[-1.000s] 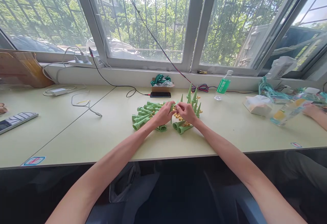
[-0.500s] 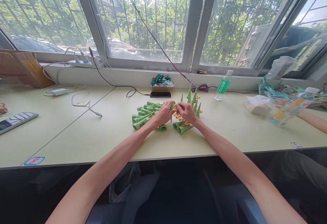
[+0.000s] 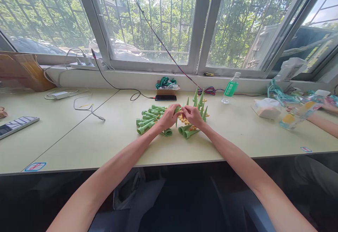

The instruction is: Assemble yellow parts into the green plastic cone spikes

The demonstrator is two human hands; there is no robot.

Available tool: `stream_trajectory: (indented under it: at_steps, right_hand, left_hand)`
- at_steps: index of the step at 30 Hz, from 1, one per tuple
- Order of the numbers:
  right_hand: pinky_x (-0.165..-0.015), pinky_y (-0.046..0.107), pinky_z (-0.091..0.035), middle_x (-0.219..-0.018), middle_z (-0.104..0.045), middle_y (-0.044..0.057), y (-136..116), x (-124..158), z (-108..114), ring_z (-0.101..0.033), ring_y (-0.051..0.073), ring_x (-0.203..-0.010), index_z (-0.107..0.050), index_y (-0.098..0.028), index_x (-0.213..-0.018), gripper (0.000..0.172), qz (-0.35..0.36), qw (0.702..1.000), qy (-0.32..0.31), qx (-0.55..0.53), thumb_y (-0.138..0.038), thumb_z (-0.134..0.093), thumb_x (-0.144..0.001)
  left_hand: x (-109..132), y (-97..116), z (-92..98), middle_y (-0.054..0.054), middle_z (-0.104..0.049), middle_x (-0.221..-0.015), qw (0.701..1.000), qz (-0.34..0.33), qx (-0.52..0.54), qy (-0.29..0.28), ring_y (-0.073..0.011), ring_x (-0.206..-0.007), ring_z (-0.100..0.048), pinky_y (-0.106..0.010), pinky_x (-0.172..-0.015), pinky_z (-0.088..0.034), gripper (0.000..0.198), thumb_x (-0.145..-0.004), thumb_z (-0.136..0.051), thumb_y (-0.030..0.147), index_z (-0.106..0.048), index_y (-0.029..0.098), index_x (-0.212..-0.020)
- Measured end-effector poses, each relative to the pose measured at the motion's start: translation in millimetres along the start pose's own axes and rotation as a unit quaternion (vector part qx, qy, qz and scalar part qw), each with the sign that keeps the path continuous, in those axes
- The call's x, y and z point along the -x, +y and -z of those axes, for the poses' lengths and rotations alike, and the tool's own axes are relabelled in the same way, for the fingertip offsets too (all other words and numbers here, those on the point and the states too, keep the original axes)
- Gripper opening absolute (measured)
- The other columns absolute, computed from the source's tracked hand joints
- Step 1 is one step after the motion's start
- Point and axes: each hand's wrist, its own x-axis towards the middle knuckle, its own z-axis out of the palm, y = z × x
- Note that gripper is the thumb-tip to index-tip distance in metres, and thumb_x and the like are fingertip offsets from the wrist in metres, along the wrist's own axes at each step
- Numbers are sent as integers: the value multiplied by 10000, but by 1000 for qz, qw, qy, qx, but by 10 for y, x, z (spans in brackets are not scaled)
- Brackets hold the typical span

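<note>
Head view: left grip (image 3: 170, 116) is clamping green spike (image 3: 176, 122), likely steadying it; right grip (image 3: 193, 115) just beside, can't tell its hold.

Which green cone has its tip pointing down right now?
The green cone held in the left hand; the standing cones beyond the right hand point up, and the loose cones lie on their sides.

A long, pale yellow-green desk (image 3: 79, 140) stretched beneath a row of grey-framed sliding windows (image 3: 202, 27). Bright daylight came in past metal security bars (image 3: 161, 10), with leafy trees (image 3: 235, 17) outside. A white ledge (image 3: 132, 78) ran below the glass.
</note>
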Motion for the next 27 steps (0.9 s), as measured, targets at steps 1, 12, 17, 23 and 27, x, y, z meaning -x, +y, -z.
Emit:
stream_trajectory:
  at_steps: [1, 12, 17, 23, 27]
  right_hand:
    - [-521, 264, -393, -535, -589, 16, 2, 1, -1, -497, 121, -470, -523, -192, -603, 457, -1, 1000, -4, 0, -494, -448, -938]
    - [-510, 247, -423, -549, -589, 8, 58, 9, -24, -521, 116, -488, -520, -194, -641, 506, 10, 999, -19, -38, -587, -407, -940]
    - [-507, 242, -430, -582, -590, -2, 40, 31, -30, -521, 109, -484, -566, -191, -732, 427, 20, 997, -36, -60, -540, -439, -943]
    - [-516, 238, -443, -630, -622, -3, 57, 43, -57, -554, 122, -513, -589, -187, -965, 329, 25, 998, -40, -33, -502, -507, -918]
    - [-526, 237, -440, -644, -629, -6, 78, 44, -52, -563, 124, -520, -570, -191, -1047, 323, 33, 999, -37, -13, -483, -505, -926]
  left_hand:
    - [-2, -1, -2, -110, -624, -1112, 1000, 2, 1, 4, -189, -865, -595, -316, -782, -478, 270, -949, -480, 307, -527, 167, -1175]
    - [-12, 60, 24, -1, -609, -664, 995, 60, 81, 15, -121, -575, -505, -237, -611, -422, 287, -935, -468, 345, -603, 146, -1092]
    - [-35, 42, 73, 3, -592, -612, 985, 98, 140, 9, -102, -507, -442, -214, -531, -370, 371, -929, -465, 425, -622, 143, -1113]
    - [-65, -47, 70, -2, -558, -637, 981, 98, 162, 32, -95, -515, -409, -207, -491, -326, 415, -893, -504, 492, -663, 140, -1045]
    - [-63, -31, 56, -11, -557, -648, 978, 100, 183, 21, -91, -507, -401, -209, -472, -317, 420, -863, -541, 516, -673, 137, -985]
